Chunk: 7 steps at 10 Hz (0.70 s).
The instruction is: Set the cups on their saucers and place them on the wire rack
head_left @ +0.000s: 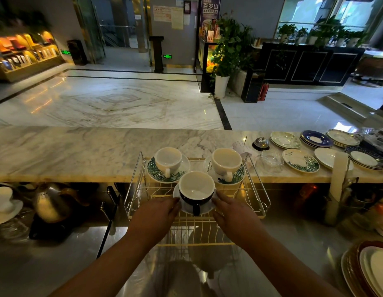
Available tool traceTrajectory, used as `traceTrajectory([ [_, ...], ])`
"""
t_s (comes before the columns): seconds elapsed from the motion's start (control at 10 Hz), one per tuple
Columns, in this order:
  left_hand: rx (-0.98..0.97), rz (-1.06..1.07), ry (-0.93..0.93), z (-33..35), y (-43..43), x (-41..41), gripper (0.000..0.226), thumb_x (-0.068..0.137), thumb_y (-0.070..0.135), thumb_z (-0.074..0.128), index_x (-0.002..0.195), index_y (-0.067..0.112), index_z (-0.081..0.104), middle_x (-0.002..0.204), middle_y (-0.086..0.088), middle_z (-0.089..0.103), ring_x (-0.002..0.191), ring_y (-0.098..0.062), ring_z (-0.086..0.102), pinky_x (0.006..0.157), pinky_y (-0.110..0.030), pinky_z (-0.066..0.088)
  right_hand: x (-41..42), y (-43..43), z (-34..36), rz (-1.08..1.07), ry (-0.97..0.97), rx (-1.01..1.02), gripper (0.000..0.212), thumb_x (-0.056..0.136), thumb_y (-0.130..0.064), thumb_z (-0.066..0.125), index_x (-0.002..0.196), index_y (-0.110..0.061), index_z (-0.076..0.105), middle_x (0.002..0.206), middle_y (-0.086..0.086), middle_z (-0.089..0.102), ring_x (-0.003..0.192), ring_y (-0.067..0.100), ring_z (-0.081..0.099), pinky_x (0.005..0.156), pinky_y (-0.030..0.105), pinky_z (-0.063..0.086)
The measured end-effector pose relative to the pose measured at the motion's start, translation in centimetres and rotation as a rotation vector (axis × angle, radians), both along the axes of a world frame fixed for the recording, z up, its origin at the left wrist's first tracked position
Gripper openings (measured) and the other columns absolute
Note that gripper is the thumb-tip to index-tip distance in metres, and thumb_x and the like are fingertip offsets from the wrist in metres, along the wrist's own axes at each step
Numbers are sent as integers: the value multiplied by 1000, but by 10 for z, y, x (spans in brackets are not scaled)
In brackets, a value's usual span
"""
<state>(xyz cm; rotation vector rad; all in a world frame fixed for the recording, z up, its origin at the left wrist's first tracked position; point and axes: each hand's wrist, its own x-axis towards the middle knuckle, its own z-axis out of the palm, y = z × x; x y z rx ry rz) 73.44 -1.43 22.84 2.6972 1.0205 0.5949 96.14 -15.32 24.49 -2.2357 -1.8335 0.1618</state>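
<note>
Steadying a round white saucer (187,207) under a glossy dark cup (196,192) on the wire rack (257,202), left hand (156,215) and right hand (231,215) half-open, fingertips touching its rim.

Three cups stand on the wire rack (259,189) at centre frame: two white cups (168,160) (226,162) and one black cup with a white inside (196,192). Each sits on its own saucer, making three saucers: two leaf-patterned (156,170) (236,177) and one plain white (205,207). Two hands (154,219) (235,219) reach in from below. At right on the tabletop (79,146) lie one leaf-patterned saucer (301,160), one call bell (260,143), one glass dish (272,158) and several plate stacks.
</note>
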Motion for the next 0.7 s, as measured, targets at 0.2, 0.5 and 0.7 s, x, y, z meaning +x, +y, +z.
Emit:
traceTrajectory([
  [0.2, -2, 5, -18, 2, -1, -2, 43, 104, 57, 36, 127, 34, 64, 108, 8, 75, 93, -11, 68, 69, -27, 47, -4, -2, 2, 15, -11, 31, 55, 101, -50, 44, 151, -29, 41, 165, -3, 33, 130, 21, 56, 97, 35, 51],
  [0.5, 3, -17, -1, 4, -10, -7, 50, 98, 57, 49, 141, 32, 56, 132, 6, 69, 118, -15, 63, 92, -33, 51, -4, -9, 6, 2, -61, 2, 62, 98, -59, 39, 153, -31, 38, 163, -2, 38, 145, 21, 36, 111, 39, 39],
  [0.7, 34, -78, 39, 8, -23, -37, 62, 92, 51, 63, 148, 30, 50, 154, 3, 51, 139, -19, 49, 112, -35, 38, -20, -33, 17, -61, -66, 55, 60, 97, -57, 46, 150, -29, 44, 157, -3, 43, 146, 19, 33, 115, 36, 33],
])
